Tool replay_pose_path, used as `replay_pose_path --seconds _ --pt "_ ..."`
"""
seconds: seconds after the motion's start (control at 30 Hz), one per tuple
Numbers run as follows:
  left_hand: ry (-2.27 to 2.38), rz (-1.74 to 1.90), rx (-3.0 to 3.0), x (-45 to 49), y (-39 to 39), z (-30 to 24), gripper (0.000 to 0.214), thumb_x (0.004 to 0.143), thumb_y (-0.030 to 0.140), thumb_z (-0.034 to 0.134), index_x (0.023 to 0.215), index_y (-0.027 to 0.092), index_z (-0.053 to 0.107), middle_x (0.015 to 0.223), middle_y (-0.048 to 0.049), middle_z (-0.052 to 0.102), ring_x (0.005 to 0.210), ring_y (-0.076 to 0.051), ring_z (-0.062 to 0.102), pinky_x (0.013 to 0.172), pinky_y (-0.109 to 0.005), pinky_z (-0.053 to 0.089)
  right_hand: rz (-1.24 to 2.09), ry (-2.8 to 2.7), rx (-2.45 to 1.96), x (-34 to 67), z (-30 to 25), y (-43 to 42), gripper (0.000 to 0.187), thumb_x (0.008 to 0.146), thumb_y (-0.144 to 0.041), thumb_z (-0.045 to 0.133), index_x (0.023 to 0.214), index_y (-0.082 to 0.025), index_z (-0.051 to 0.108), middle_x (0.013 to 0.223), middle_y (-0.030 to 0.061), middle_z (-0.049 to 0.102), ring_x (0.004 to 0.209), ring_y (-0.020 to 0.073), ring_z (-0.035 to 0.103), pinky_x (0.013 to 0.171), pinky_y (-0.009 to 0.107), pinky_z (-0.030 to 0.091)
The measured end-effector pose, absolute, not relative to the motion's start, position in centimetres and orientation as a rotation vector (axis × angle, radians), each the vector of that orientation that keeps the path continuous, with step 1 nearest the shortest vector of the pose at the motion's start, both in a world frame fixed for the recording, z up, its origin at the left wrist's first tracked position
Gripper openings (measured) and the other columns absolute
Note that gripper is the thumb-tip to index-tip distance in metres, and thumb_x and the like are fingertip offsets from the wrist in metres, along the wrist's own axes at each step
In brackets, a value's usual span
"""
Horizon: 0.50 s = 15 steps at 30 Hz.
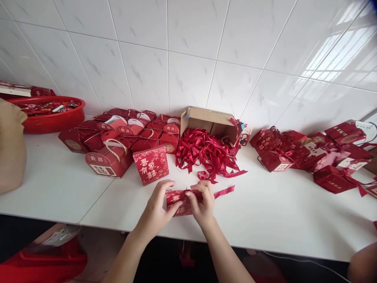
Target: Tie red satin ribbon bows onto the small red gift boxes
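A small red gift box (179,203) with gold characters lies on the white counter (279,220) near its front edge. My left hand (159,206) pinches the box and the ribbon on its left side. My right hand (202,202) is closed on a red ribbon (225,191) that crosses the top of the box and trails off to the right. Just behind stands another flat red box (151,164) with gold print.
A heap of red ribbons (206,153) spills from an open cardboard box (210,122). Several handled red boxes (118,137) stand at left, tied ones (312,155) at right. A red basin (48,114) sits far left. Another person's arm (363,263) shows bottom right.
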<state>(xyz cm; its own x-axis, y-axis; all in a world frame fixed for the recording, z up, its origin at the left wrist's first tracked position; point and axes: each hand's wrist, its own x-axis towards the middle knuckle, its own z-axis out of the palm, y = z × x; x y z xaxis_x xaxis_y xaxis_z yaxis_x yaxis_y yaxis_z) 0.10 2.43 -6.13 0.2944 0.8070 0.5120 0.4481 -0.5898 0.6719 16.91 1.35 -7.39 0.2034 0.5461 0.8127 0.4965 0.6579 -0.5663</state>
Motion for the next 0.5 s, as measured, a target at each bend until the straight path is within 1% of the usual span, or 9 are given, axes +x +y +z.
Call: replay_pose_path --seconds 0.07,0.1,0.2,0.27,0.33,0.4,0.5 --pt "1.246 1.149 2.062 -0.8 2.1 -6.7 0.051 0.082 0.026 0.064 0.127 0.025 0.041 0.123 -0.0109 0.053 0.113 -0.026 0.059 0.090 -0.044 0.056 0.015 -1.442 -0.943 17.1 -7.2 1.1 0.006 0.090 -0.018 0.057 0.095 -0.023 0.057 0.081 0.0018 0.050 0.072 0.0165 0.053 0.060 0.030 0.050" --pt "1.286 1.089 2.002 -1.2 1.9 -7.0 0.051 0.081 0.029 0.066 0.125 0.026 0.040 0.123 -0.0104 0.053 0.111 -0.026 0.060 0.087 -0.043 0.057 0.005 -1.438 -0.940 17.1 -7.1 1.0 0.005 0.091 -0.018 0.057 0.094 -0.022 0.057 0.081 0.0017 0.050 0.072 0.0161 0.053 0.059 0.029 0.049" --pt "1.275 0.907 1.891 -1.5 1.2 -7.2 0.043 0.076 0.033 0.072 0.108 0.024 0.045 0.111 -0.0065 0.058 0.104 -0.024 0.063 0.082 -0.040 0.059 -0.010 -1.411 -0.932 17.3 -7.0 0.7 0.005 0.091 -0.018 0.058 0.092 -0.021 0.056 0.080 0.0011 0.048 0.071 0.0150 0.052 0.057 0.027 0.048" --pt "1.222 0.856 1.873 -0.9 0.8 -7.3 0.039 0.075 0.034 0.074 0.101 0.023 0.047 0.103 -0.0044 0.062 0.098 -0.023 0.065 0.083 -0.037 0.058 -0.007 -1.398 -0.931 17.3 -7.0 0.6 0.005 0.091 -0.018 0.059 0.092 -0.021 0.055 0.080 0.0010 0.048 0.069 0.0145 0.052 0.056 0.027 0.048" --pt "1.216 0.900 1.860 -0.1 0.6 -7.3 0.031 0.078 0.033 0.071 0.098 0.023 0.049 0.098 -0.0035 0.065 0.091 -0.021 0.067 0.081 -0.035 0.058 -0.005 -1.395 -0.925 17.3 -7.0 0.6 0.005 0.091 -0.019 0.059 0.092 -0.021 0.055 0.080 0.0010 0.048 0.069 0.0143 0.051 0.055 0.026 0.047" --pt "1.241 0.955 1.856 0.0 0.6 -7.3 0.020 0.083 0.034 0.065 0.089 0.022 0.051 0.088 -0.0020 0.066 0.080 -0.019 0.067 0.075 -0.030 0.057 -0.007 -1.398 -0.919 17.5 -7.1 0.5 0.005 0.091 -0.019 0.059 0.091 -0.021 0.055 0.079 0.0009 0.048 0.068 0.0142 0.051 0.055 0.026 0.047" --pt "1.259 0.980 1.888 -1.5 0.9 -6.6 0.018 0.086 0.034 0.062 0.077 0.020 0.054 0.071 0.0010 0.062 0.066 -0.015 0.064 0.063 -0.023 0.053 -0.019 -1.410 -0.909 18.0 -7.1 0.4 0.005 0.091 -0.018 0.059 0.091 -0.021 0.055 0.078 0.0008 0.048 0.069 0.0146 0.051 0.054 0.026 0.047"
